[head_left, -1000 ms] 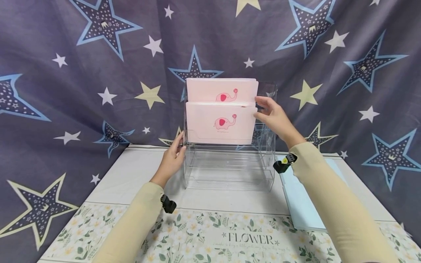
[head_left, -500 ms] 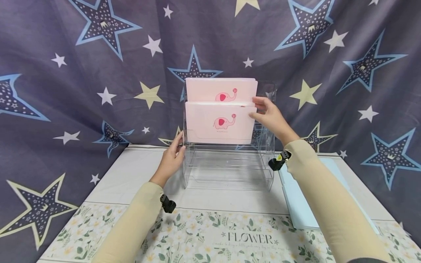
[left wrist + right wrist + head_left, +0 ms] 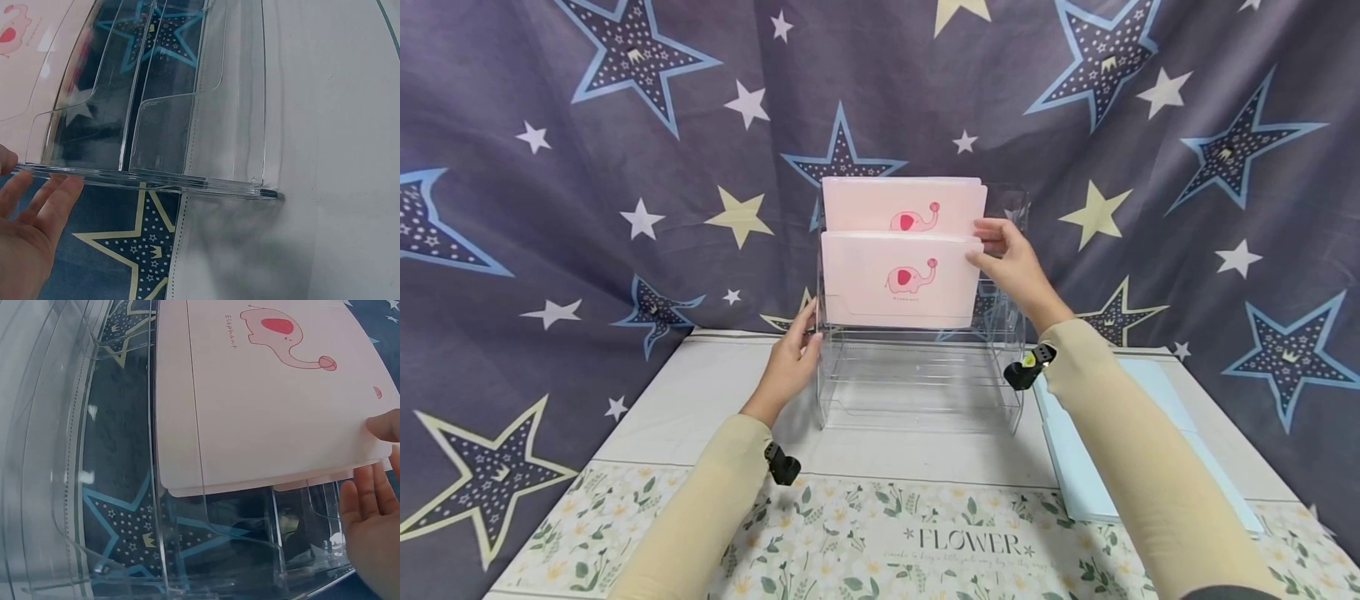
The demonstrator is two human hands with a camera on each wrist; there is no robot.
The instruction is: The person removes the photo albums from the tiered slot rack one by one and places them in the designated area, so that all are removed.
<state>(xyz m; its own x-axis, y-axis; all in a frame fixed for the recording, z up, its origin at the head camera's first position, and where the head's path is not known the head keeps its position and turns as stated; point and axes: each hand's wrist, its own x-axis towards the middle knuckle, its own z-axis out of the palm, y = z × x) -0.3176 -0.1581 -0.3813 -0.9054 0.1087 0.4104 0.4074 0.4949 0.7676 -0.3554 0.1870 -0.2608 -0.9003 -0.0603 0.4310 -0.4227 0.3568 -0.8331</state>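
Note:
In the head view, a clear acrylic file rack (image 3: 917,406) stands on the table. Two pink elephant-print folders fill its upper slots: the front folder (image 3: 865,275) and the back folder (image 3: 857,200). My right hand (image 3: 1017,268) pinches the front folder by its upper right corner, thumb on the face and fingers behind. The right wrist view shows the thumb (image 3: 384,426) lying over the pink cover (image 3: 281,419). At the rack's left side, my left hand (image 3: 786,367) touches the clear side panel. Its fingers (image 3: 59,203) lie fairly straight against the panel edge in the left wrist view.
Light blue folders (image 3: 1082,483) lie on the table at right, partly under the right sleeve (image 3: 1150,467). A floral mat (image 3: 820,542) covers the table's near part. Behind the rack hangs a dark star-patterned curtain (image 3: 685,167).
My right hand has shifted slightly left, its thumb now further over the front folder's face. The left hand, rack and folders hold their places.

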